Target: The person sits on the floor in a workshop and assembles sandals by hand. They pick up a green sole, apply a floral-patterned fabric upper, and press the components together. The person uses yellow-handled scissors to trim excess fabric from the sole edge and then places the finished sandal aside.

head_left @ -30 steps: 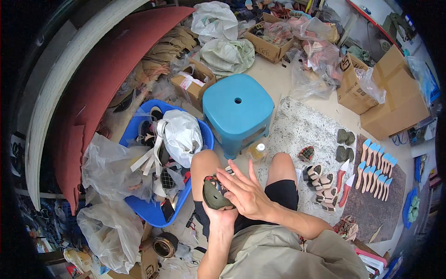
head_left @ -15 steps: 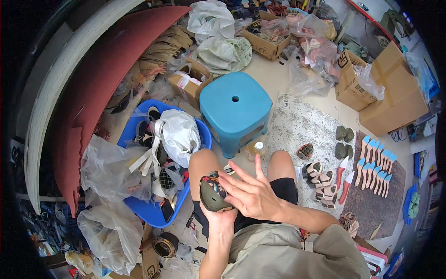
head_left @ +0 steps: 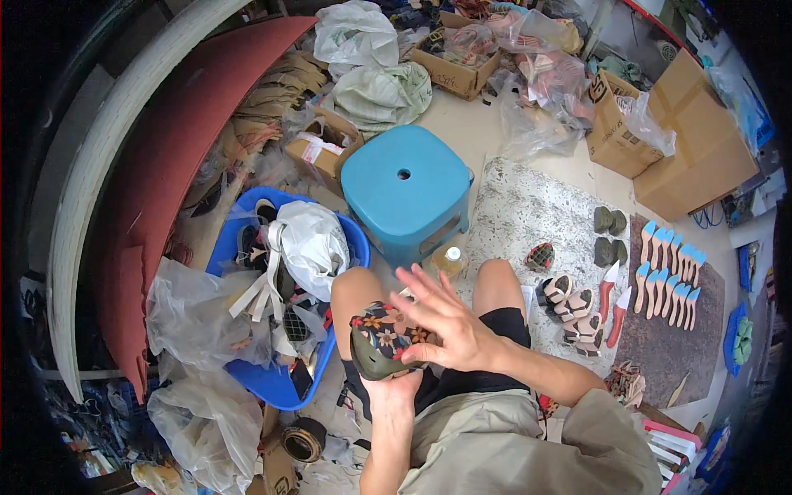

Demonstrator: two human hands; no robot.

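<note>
In my lap, my left hand (head_left: 391, 391) holds a shoe upper (head_left: 381, 330) from below, with its fingers mostly hidden underneath. Dark floral fabric covers the upper, and an olive green piece with a small slit faces the near left. Over its right side hovers my right hand (head_left: 450, 334), open, fingers stretched out and apart. The right thumb lies across the floral fabric; whether it presses on it I cannot tell.
Ahead stands a blue stool (head_left: 404, 177), with a bottle (head_left: 450, 261) near it. At left is a blue basket (head_left: 280, 394) of bags and shoe parts. Right, on a speckled sheet (head_left: 511, 206), lie sandals (head_left: 573, 313) and red-handled knives (head_left: 615, 318); blue-tipped insoles (head_left: 660, 293) lie in rows beyond.
The shoe upper has turned so that more floral fabric shows. My right hand has shifted slightly left and down, its fingers now slanting left. The whole view has moved a little.
</note>
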